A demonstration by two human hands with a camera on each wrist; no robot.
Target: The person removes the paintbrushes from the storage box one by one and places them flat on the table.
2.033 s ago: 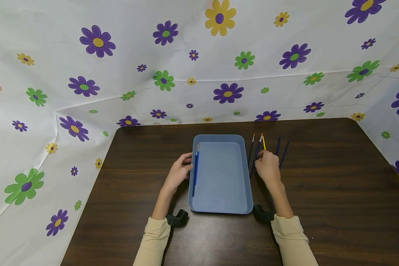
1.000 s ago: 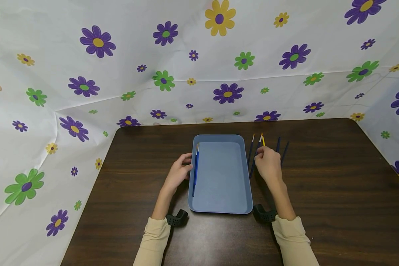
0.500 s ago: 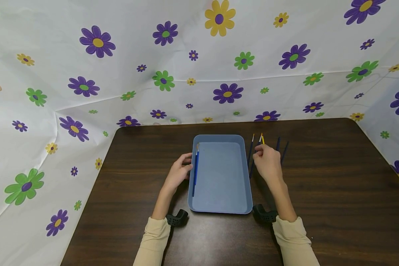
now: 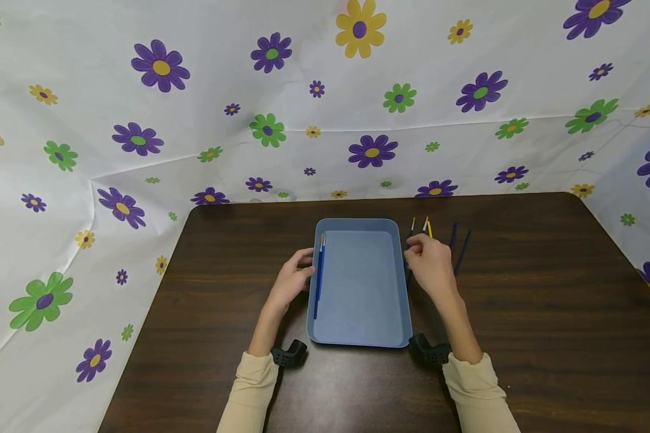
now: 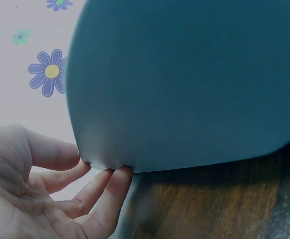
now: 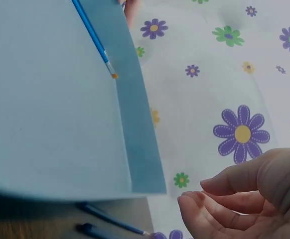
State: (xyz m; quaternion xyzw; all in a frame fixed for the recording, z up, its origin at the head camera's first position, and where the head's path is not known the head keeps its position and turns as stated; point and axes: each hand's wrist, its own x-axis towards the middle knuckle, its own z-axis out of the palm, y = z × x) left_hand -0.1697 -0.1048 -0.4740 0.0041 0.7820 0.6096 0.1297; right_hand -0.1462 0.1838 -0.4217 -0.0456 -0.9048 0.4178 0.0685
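A blue-grey rectangular tray point(image 4: 365, 288) lies on the table with two thin blue paintbrushes point(image 4: 319, 276) along its left inner side. My left hand point(image 4: 290, 279) rests its fingertips against the outer left wall; in the left wrist view they meet the tray's lower edge. Just right of the tray, my right hand point(image 4: 431, 263) hovers over dark-handled paintbrushes point(image 4: 412, 225), hiding their middles. In the right wrist view its thumb and fingers are loosely bent with a small gap and nothing between them. A yellow brush handle point(image 4: 430, 228) shows behind that hand.
Two more dark blue brush handles point(image 4: 463, 251) lie to the right of the right hand. Dark wood tabletop point(image 4: 552, 300) extends to both sides. A white flowered cloth point(image 4: 325, 120) hangs behind the table. Black wrist mounts point(image 4: 289, 355) sit at both cuffs.
My right hand has shifted left and slightly away from me over the brushes, toward the tray's right rim. The left hand and tray stay in place, and the brushes show no clear movement.
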